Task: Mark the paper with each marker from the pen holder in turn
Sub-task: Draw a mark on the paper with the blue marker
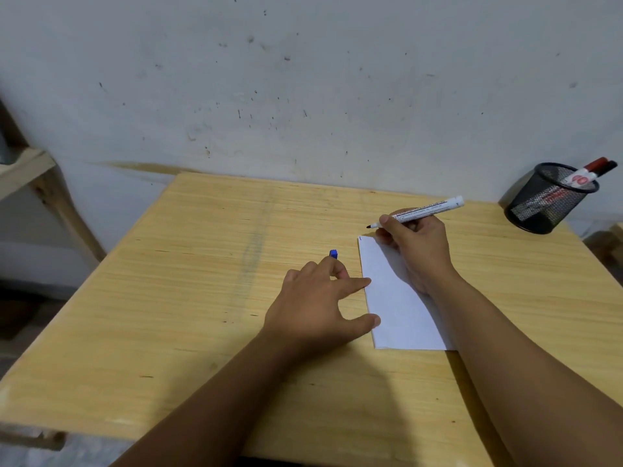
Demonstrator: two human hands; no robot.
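Observation:
A white paper (pixel 394 298) lies on the wooden table (pixel 202 298), with a short dark mark at its far left corner. My right hand (pixel 416 246) rests on the paper's far end and grips an uncapped white marker (pixel 424 210). The marker's dark tip points left, just beyond the paper's far corner. My left hand (pixel 317 298) holds the blue cap (pixel 333 253) between its fingers, while its index finger and thumb press on the paper's left edge. A black mesh pen holder (pixel 547 200) at the far right holds a red-capped and a black-capped marker (pixel 596 168).
The table's far edge meets a grey scuffed wall (pixel 303 79). A wooden frame (pixel 37 176) stands off the table's left side. The pen holder sits close to the table's right edge.

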